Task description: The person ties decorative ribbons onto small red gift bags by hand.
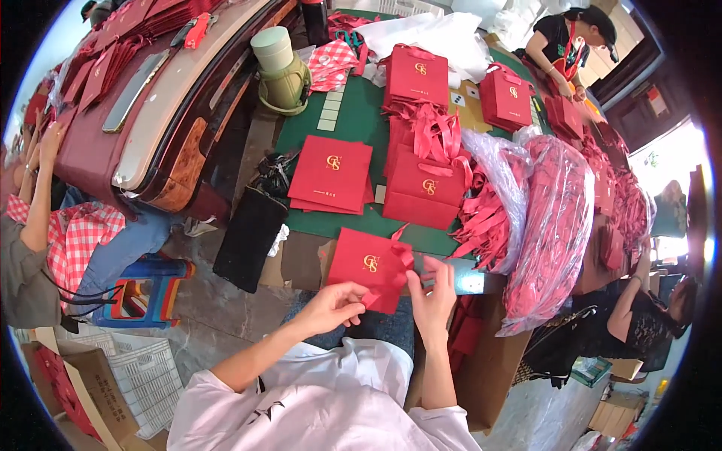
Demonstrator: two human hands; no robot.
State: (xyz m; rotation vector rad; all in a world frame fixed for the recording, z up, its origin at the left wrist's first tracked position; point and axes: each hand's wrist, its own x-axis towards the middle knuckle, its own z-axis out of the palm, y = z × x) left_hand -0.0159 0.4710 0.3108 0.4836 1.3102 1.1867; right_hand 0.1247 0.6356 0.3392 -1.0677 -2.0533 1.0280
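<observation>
As red bag (353,257) lies ahead, between hands (335,308) (434,304) | left: pinching ribbon (371,298) | right: grip unclear

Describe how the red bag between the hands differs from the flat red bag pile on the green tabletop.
The red bag has a loose red ribbon across it; the pile shows none. The bag looks single; the pile has at least two pieces, slightly offset. The bag sits nearer the wearer than the pile. Both are red with gold emblems.
</observation>
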